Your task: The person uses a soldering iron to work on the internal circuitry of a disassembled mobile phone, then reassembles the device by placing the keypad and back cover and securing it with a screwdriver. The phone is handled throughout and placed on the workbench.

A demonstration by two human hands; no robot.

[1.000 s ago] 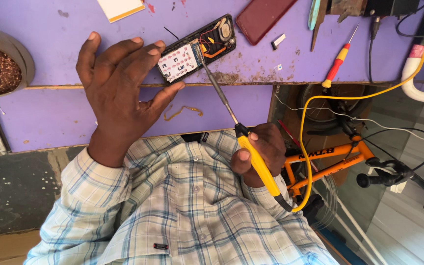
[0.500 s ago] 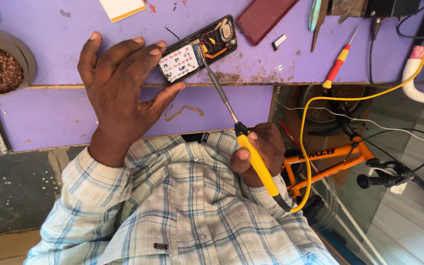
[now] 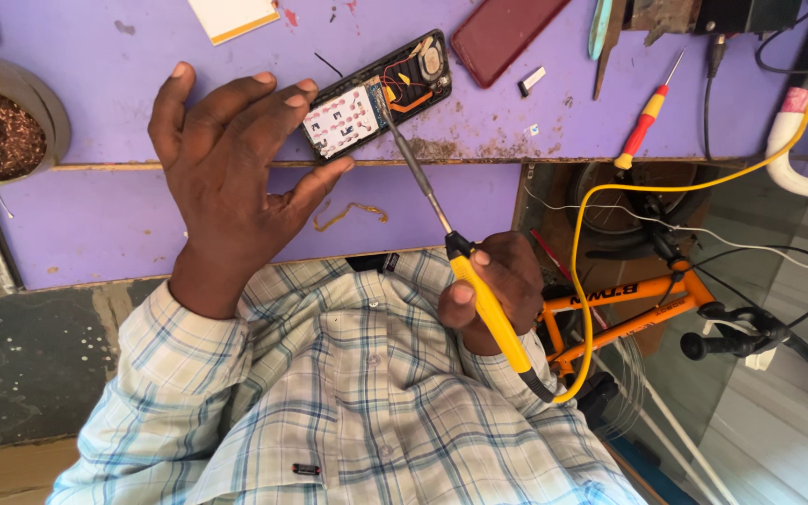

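Yellow-handled soldering iron (image 3: pixel 441 210) in right hand (image 3: pixel 502 290), opened phone (image 3: pixel 378 93) (bare circuitry)

Left of the opened phone (image 3: pixel 376 97) the left hand (image 3: pixel 236 178) blocked passage; right of it, bare bench lay before the red case (image 3: pixel 502 33).

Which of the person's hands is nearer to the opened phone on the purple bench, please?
Left. The left hand touches the opened phone; the right hand grips the soldering iron below it.

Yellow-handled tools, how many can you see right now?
2: the soldering iron gripped in the right hand, tip on the opened phone; a red-and-yellow screwdriver lying on the purple bench. Others may be hidden.
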